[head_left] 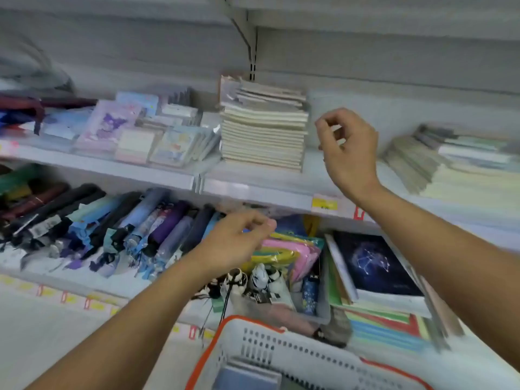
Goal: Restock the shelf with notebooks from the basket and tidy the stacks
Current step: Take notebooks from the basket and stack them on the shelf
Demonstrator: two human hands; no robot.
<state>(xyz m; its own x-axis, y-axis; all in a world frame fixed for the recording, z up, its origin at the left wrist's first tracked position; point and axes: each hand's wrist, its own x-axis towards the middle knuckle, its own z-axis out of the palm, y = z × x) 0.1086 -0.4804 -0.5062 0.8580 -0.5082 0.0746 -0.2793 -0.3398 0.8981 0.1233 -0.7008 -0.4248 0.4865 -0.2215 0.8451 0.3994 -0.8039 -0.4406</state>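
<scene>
Grip unclear (blurred): right hand (347, 149)

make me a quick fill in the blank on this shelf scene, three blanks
1. The tall notebook stack sits on the ____ shelf, left of the right hand.
2. The basket has an ____ rim.
3. The left hand hangs in front of the umbrellas, and both hands hold ____.

Missing words: upper; orange; nothing

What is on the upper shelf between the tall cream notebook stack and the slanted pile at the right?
In the head view, only the right hand hovers there; the shelf below looks bare.
</scene>
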